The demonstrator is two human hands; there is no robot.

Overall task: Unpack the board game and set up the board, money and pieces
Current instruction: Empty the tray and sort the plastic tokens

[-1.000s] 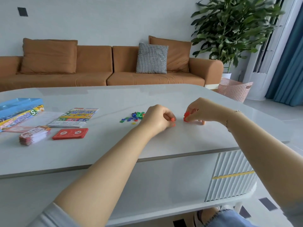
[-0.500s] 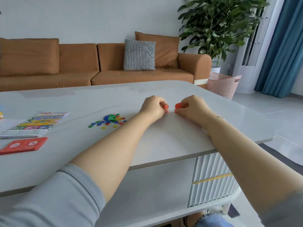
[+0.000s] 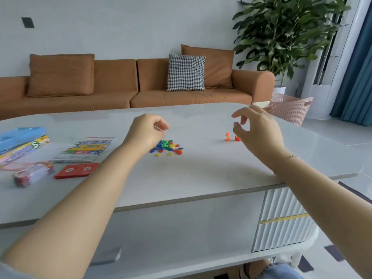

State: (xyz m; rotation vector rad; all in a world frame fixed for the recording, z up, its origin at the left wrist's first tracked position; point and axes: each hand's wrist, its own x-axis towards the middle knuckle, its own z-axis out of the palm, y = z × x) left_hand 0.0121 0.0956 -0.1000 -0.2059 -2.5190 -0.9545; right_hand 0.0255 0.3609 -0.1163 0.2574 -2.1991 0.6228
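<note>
Head: right hand (image 3: 259, 131) off orange pieces (image 3: 231, 137)

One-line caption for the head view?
Right hand hovers over two small orange plastic pawns; left hand above the multicoloured plastic piece pile.

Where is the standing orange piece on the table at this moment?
In the head view the orange piece stands on the grey table, right of centre, just left of the right hand and well right of the pile of coloured pieces.
</note>
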